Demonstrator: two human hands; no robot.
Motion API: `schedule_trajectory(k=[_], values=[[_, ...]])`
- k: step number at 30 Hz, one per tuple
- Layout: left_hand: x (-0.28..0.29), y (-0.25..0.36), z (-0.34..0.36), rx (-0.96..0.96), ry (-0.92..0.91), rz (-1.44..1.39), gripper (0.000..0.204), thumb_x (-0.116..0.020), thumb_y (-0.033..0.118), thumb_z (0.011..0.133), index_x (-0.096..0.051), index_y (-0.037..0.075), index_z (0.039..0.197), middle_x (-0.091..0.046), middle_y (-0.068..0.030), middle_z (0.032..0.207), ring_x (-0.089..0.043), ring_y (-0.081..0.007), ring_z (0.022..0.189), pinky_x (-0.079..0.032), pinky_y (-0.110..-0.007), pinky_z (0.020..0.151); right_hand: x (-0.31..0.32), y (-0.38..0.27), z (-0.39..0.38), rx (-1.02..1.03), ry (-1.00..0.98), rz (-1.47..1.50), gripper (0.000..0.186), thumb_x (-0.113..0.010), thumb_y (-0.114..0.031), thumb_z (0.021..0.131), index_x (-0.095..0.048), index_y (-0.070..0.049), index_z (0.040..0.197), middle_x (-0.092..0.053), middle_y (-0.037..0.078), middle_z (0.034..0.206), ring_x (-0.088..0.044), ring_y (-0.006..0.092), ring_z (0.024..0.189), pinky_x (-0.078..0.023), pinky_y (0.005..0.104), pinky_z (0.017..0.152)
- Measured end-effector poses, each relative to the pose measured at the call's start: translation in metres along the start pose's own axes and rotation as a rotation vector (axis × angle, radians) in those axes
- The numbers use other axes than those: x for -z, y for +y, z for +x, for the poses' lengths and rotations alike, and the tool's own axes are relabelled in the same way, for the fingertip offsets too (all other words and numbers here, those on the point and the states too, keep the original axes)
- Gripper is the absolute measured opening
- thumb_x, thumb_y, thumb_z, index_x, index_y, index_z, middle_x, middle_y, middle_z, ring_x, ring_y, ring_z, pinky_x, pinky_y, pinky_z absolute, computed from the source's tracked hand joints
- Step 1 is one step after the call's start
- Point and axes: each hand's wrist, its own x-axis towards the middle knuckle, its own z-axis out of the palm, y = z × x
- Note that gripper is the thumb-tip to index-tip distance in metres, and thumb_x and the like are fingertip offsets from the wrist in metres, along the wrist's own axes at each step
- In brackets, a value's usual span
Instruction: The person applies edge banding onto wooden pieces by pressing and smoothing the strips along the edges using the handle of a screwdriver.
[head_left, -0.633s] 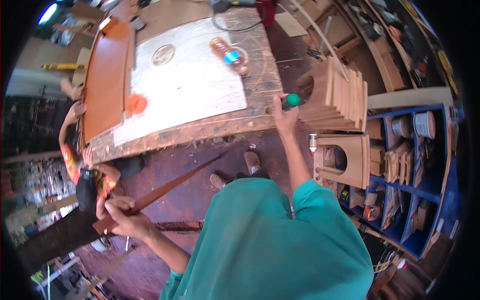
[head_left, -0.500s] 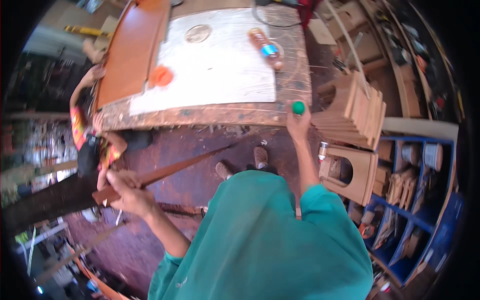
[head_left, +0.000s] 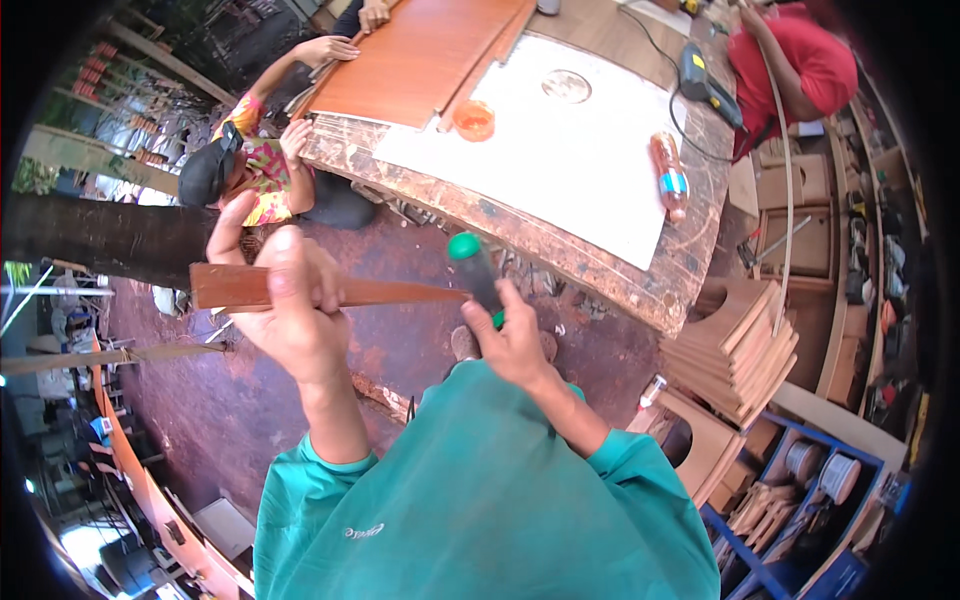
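Note:
A long reddish-brown wooden strip (head_left: 395, 292) lies across my left hand (head_left: 310, 325), its thumb and fingers closed round it. Its broad end sticks out past the palm, and the far end narrows toward my right hand (head_left: 520, 345). That hand is closed on a dark grey cylindrical tool with green ends (head_left: 478, 272), held tilted up; its exact kind is unclear. The strip's thin end appears beside the tool; I cannot tell whether they touch. Both hands are in front of my chest, near the edge of the workbench (head_left: 640, 285).
On the bench are a white board (head_left: 560, 170), an orange cup (head_left: 474, 121), a bottle (head_left: 668, 178), a corded power tool (head_left: 706, 85) and brown panels (head_left: 400, 60). A co-worker (head_left: 262, 165) crouches at left; another person (head_left: 800, 60) stands far right. Cut wooden pieces (head_left: 735, 345) are stacked at right.
My right hand has come from the bench edge to the middle with the green-ended tool. My left hand has raised the strip and turned it nearly level. The view has swung left.

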Motion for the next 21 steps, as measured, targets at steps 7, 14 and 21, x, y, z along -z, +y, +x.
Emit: schedule_trajectory(k=[7,14,21], values=[[0.005,0.025,0.004,-0.032,-0.012,-0.088,0.052,-0.052,0.005,0.093,-0.03,-0.003,0.139,-0.041,0.0013,0.055,-0.031,-0.0043,0.04,-0.027,-0.022,0.038,-0.024,-0.022,-0.005,-0.031,-0.223,-0.187,0.033,-0.067,-0.028,0.093,-0.054,-0.001,0.105,-0.058,0.009,0.067,-0.056,0.0101,0.063,-0.044,0.032,0.056],[0.032,0.053,0.007,-0.15,-0.064,-0.24,0.061,-0.05,0.008,0.092,-0.021,-0.007,0.144,-0.035,0.0033,0.053,-0.033,-0.0052,0.037,-0.031,-0.022,0.035,-0.012,-0.001,-0.04,-0.116,0.092,0.147,0.036,-0.066,-0.034,0.094,-0.054,0.0,0.098,-0.065,0.013,0.075,-0.064,0.0205,0.066,-0.051,0.0347,0.062],[0.049,0.08,0.041,-0.084,-0.131,-0.35,0.056,-0.048,0.006,0.095,-0.026,-0.009,0.143,-0.036,0.0042,0.056,-0.031,-0.0034,0.039,-0.032,-0.02,0.037,-0.019,0.015,-0.058,-0.07,-0.301,-0.207,0.032,-0.077,-0.026,0.084,-0.058,-0.002,0.094,-0.063,0.011,0.084,-0.062,0.021,0.07,-0.049,0.0335,0.065]])
